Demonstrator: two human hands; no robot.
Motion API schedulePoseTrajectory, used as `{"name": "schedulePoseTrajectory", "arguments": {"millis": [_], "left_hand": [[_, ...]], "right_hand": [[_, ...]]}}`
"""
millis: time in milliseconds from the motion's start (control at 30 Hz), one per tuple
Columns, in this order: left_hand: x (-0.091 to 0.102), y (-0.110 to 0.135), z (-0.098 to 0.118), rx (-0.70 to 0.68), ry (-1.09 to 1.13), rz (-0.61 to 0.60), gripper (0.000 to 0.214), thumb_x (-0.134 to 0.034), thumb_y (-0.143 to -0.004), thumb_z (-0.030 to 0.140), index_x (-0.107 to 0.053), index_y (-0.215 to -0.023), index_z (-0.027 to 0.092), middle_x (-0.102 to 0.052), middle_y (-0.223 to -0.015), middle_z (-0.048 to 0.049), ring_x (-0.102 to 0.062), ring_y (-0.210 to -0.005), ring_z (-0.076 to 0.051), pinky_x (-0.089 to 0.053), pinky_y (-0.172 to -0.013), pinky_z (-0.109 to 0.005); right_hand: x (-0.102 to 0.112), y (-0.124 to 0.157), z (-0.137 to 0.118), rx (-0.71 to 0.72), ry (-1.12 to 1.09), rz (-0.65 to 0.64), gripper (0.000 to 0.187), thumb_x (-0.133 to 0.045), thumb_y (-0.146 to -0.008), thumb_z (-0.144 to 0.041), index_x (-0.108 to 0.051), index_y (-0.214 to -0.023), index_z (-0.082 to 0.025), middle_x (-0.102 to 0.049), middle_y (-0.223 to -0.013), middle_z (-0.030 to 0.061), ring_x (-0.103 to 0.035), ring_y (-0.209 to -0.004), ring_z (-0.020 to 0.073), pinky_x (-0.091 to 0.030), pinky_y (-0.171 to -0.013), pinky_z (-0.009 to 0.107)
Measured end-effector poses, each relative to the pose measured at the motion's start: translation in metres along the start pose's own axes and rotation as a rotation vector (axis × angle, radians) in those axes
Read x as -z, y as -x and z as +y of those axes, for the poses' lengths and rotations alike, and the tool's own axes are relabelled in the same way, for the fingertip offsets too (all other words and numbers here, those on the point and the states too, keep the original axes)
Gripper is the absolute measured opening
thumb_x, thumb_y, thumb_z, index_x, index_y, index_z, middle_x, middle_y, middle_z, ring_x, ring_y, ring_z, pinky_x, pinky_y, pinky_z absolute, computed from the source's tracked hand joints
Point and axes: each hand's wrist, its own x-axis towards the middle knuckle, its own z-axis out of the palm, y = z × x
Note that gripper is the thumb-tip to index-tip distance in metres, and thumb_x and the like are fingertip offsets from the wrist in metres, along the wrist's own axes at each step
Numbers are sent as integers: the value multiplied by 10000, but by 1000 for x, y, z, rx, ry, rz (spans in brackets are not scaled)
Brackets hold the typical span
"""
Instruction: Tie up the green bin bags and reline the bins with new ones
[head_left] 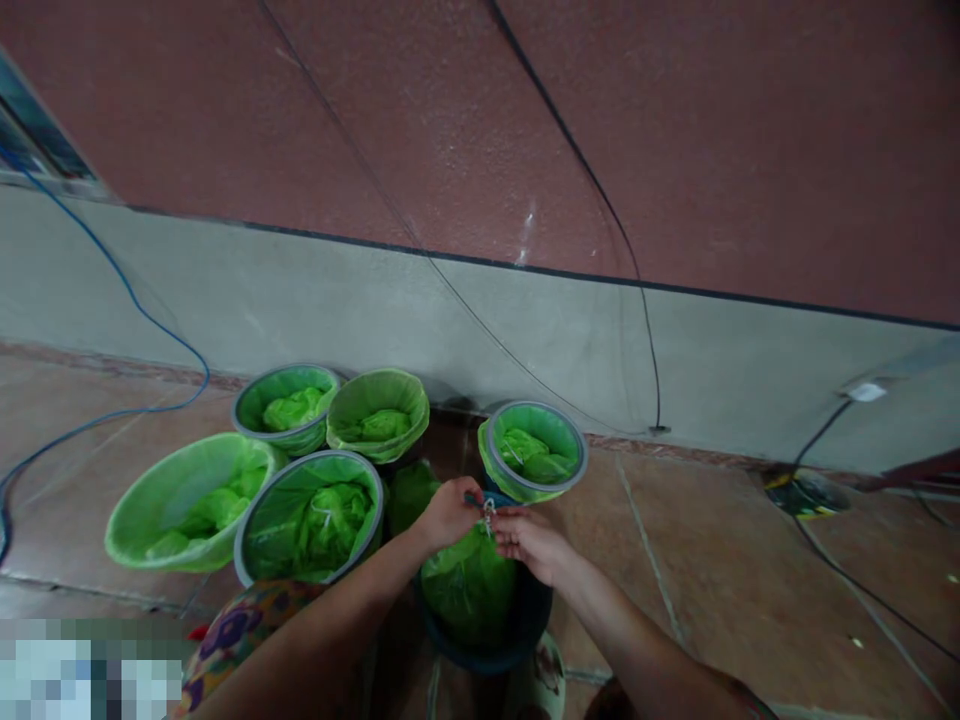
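Green liner (469, 585) lies below both hands (491, 528), which pinch its edge at the dark bin (487, 650) rim.

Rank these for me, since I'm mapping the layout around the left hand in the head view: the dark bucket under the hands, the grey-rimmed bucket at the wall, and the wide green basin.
1. Dark bucket, directly below the left hand.
2. Grey-rimmed bucket, just beyond, toward the wall.
3. Wide green basin, far off to the left.
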Motion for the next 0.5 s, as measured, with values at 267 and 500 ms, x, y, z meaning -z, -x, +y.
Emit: {"name": "schedulePoseTrajectory", "arguments": {"millis": [267,500], "left_hand": [[-14,14,0,-70,-165,72,34,-625,-689,176,-618,-706,148,-651,-691,-12,-584,-647,-124,-409,-601,-218],[-10,13,-1,-69,-337,124,94,-611,-718,130,-602,-624,137,-658,-734,-38,-579,-659,-117,-385,-614,-220]], "right_hand": [[1,-5,5,-34,-69,-3,160,-694,-649,-150,-609,-785,-163,-631,-654,-29,-545,-532,55,-433,-522,175],[4,-5,4,52,7,-71,139,-692,-614,-158,-672,-750,-148,-649,-682,0,-561,-577,68,-461,-584,195]]}}
